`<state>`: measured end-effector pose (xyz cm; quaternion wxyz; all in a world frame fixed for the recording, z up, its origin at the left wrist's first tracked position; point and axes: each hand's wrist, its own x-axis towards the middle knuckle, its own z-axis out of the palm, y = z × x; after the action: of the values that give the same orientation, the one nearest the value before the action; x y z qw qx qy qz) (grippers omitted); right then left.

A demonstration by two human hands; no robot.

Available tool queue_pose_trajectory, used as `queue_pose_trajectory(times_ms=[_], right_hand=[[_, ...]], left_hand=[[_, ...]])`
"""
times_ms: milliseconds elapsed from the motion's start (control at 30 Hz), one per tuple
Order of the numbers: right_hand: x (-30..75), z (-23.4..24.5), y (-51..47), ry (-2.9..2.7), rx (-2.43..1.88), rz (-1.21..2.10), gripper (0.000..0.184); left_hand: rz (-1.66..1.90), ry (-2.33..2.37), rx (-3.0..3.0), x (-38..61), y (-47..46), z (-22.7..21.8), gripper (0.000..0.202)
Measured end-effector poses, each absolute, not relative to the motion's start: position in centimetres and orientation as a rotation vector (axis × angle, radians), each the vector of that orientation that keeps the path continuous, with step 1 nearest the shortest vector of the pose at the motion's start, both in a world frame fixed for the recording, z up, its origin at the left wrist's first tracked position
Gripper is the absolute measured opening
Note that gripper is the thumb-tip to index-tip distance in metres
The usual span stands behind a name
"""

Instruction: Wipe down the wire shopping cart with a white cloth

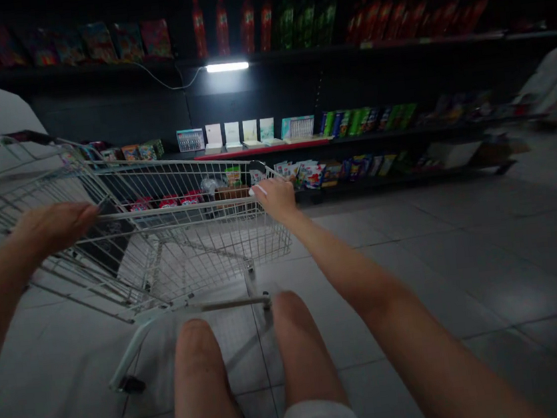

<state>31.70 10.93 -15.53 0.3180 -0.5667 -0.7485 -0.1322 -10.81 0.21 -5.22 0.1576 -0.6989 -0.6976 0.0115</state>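
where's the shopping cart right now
In the head view, the shopping cart fills the left half, in front of the dark shelves, with the left hand and right hand at its near top rail.

A pale grey metal wire shopping cart (208, 205) stands upright on the tiled floor (414, 254), side-on before dark store shelving (109, 91). Its dark-gripped handle (23, 136) is at the upper left, and the basket narrows toward the right. Thin, closely spaced bars form the walls, topped by thicker rails; floor and shelf goods show through them. A dark panel (114, 248) sits toward the handle end, and the splayed tubular legs below end in dark casters (131, 385).
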Motion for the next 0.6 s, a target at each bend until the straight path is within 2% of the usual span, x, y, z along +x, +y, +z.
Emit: queue_pose_trajectory(times_ms=[67,167,300,500,567,600], right_hand=[[28.4,-15.6,9.2,-2.027,-1.35,-0.374,0.046],[24.0,-16.4,7.1,-2.288,-0.991,-0.496,0.04],[22.8,-19.9,6.7,-2.67,-0.54,-0.498,0.034],[25.6,-27.8,6.0,-2.773,-0.617,-0.419,0.046],[25.6,-29.3,5.2,-2.784,-0.71,-0.368,0.044],[25.4,-29.8,4.8,-2.785,-0.748,-0.346,0.037]], left_hand=[[0.032,-1.841,-2.135,-6.9,1.2,-5.3,0.058],[-0.175,-1.656,-2.376,0.0,3.3,-5.3,0.057],[-0.305,-1.709,-2.512,6.0,5.6,-6.3,0.074],[0.258,-1.769,-2.313,7.3,5.7,-9.3,0.088],[0.288,-1.767,-2.301,7.0,5.9,-9.5,0.088],[0.288,-1.775,-2.298,6.9,6.1,-9.4,0.09]])
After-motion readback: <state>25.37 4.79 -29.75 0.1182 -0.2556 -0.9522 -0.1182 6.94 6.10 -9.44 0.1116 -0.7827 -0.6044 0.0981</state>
